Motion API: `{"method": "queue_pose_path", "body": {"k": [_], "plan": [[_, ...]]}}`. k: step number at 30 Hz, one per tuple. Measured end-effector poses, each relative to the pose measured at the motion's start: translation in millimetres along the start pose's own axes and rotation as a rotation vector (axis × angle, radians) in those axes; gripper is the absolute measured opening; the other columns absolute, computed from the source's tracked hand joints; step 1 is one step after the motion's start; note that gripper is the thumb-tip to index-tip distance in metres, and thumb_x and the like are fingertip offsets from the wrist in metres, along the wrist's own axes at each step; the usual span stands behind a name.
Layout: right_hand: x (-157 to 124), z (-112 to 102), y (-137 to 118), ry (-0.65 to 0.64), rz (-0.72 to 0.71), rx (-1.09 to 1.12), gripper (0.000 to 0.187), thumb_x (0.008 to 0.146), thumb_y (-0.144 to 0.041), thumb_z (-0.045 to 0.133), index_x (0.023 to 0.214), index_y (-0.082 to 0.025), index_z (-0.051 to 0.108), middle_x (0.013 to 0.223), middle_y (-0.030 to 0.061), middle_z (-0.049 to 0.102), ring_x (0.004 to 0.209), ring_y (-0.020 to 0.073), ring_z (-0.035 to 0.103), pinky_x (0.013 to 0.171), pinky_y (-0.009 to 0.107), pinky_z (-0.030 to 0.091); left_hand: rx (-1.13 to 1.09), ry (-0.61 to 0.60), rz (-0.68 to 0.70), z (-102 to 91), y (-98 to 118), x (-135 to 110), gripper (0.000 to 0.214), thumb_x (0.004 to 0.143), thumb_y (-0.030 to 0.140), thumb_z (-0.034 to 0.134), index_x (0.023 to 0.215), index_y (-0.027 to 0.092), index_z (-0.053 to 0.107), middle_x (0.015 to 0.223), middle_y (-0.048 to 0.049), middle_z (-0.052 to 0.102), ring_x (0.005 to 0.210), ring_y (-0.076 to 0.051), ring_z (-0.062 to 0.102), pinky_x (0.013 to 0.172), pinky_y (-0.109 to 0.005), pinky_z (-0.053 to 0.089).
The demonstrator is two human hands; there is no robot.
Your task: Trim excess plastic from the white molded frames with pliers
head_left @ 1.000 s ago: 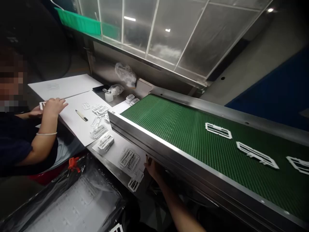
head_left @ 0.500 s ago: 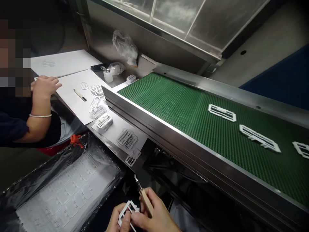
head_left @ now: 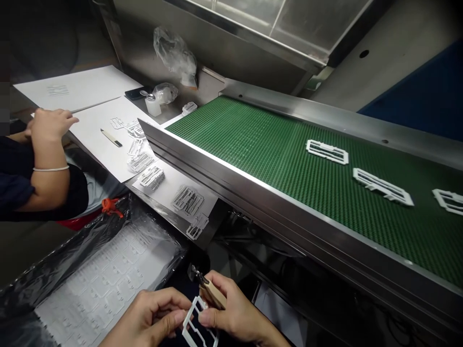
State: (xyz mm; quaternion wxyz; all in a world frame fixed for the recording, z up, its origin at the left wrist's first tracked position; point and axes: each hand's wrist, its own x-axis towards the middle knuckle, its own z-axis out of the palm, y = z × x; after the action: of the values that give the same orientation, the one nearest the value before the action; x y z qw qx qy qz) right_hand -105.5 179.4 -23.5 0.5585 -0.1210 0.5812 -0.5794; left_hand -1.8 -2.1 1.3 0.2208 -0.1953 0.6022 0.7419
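White frame (head_left: 196,331), one: low centre, between both hands, well off the belt; slim bars around open slots; lower end close to the picture's bottom edge, upper right corner hidden behind the right thumb.

Left hand (head_left: 154,313), one: thumb and bent fingers drawn close, pinching the frame's left side; far fingertips partly hidden, wrist cut off below.

Right hand (head_left: 233,308), one: thumb against the frame's right side, fingers closed around a tan-handled tool (head_left: 216,295); the tool's dark metal tip points up and away, its exact shape hard to make out.

Green belt (head_left: 246,140), one: slanting away to the right and carrying three further white frames, the rightmost (head_left: 438,198) cut off by the picture's edge.

Table (head_left: 164,203), one: stacked white pieces, count unclear; a pale knife (head_left: 111,138) on a white sheet; a small white bottle (head_left: 153,107) beside a clear bag.

Black plastic liner (head_left: 61,262), one: lower left, around pale pieces with blurred outlines.

Co-worker's arm (head_left: 50,168), one: left edge, white band at the wrist; whatever the hand holds is mostly hidden.
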Motion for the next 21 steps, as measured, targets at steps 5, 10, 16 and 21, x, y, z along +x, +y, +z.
{"method": "queue_pose_path", "body": {"k": [5,10,16,21], "plan": [[-1.6,-3.9,2.8,-0.073,-0.012,0.026,0.040,0.062,-0.033,0.080,0.084,-0.017,0.051,0.069,-0.0056,0.047,0.061,0.0084,0.037,0.056,0.022,0.031,0.286,-0.044,0.149,0.3,5.8,-0.1,0.028,0.089,0.042,0.052,0.081,0.021,0.069,0.066,-0.0012,0.070,0.060,-0.015,0.060,0.057,-0.021,0.040],[-4.4,-4.3,10.5,-0.092,-0.004,0.050,0.043,0.062,-0.039,0.081,0.084,-0.018,0.049,0.070,-0.0051,0.049,0.061,0.0087,0.040,0.057,0.023,0.031,0.438,-0.023,0.372,6.5,-5.5,-0.3,0.022,0.094,0.027,0.045,0.082,0.023,0.062,0.070,-0.0004,0.065,0.062,-0.014,0.059,0.059,-0.020,0.041],[-3.4,-4.7,15.9,-0.141,0.000,0.083,0.049,0.058,-0.041,0.083,0.085,-0.018,0.050,0.068,-0.0064,0.046,0.060,0.0082,0.038,0.055,0.022,0.030,0.264,0.036,0.484,19.6,-13.8,2.8,0.017,0.095,0.022,0.040,0.083,0.024,0.052,0.086,-0.0040,0.057,0.079,-0.018,0.056,0.073,-0.025,0.044],[-0.6,-4.2,18.7,-0.155,-0.008,0.096,0.048,0.060,-0.043,0.082,0.085,-0.018,0.049,0.067,-0.0063,0.046,0.059,0.0077,0.038,0.054,0.022,0.029,0.166,0.039,0.317,14.7,-9.5,1.0,0.021,0.096,0.030,0.040,0.083,0.023,0.055,0.082,-0.0005,0.063,0.075,-0.014,0.060,0.067,-0.019,0.047]]}}
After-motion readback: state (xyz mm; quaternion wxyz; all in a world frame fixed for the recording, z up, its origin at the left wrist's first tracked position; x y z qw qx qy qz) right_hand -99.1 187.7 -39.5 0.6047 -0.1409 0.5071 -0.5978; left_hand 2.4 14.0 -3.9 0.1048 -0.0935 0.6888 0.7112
